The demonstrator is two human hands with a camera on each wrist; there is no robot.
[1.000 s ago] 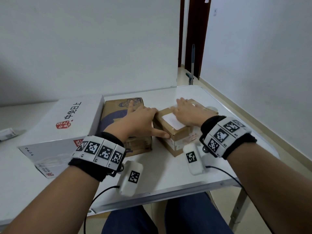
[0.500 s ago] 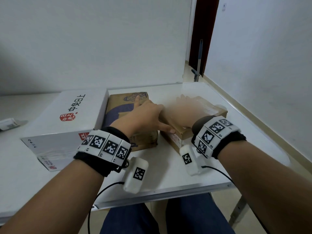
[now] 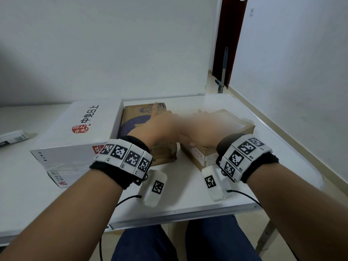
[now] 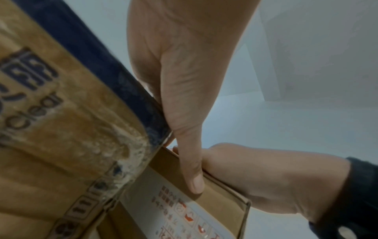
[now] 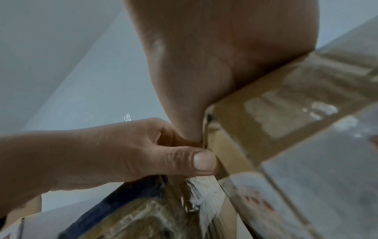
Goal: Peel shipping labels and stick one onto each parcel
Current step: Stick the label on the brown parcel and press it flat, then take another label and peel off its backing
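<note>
Your right hand (image 3: 205, 129) lies palm-down on top of the small brown parcel (image 3: 243, 127), which sits at about two o'clock from you on the white table (image 3: 188, 194). The hand is smeared with motion in the head view, so you cannot tell there how its fingers are spread. The right wrist view shows the heel of the palm on the parcel's top edge and the thumb running down to the near-left corner. The label that hand covers is hidden, so whether it is fully stuck down cannot be told.

Your left hand (image 3: 160, 127) is at twelve o'clock, resting across the middle parcel (image 3: 135, 117), a brown box with dark blue print. Its forefinger points straight away from you, and its thumb (image 4: 190, 169) reaches toward three o'clock to press the small parcel's near-left corner, touching your right hand. The other fingers lie loosely together; nothing is pinched.

The coming move turns on one line. The small parcel's long axis runs from roughly seven o'clock to one o'clock, and your right palm sits along it. Judging by that, smoothing should travel along this axis, away from the braced corner. The right hand is the nearer one for the stroke, the left for steadying.

The large white box (image 3: 75, 132) lies at ten o'clock, flush against the middle parcel, beyond your left wrist. No label sheet can be made out; a small pale object (image 3: 11, 138) near nine o'clock is too unclear to name.
</note>
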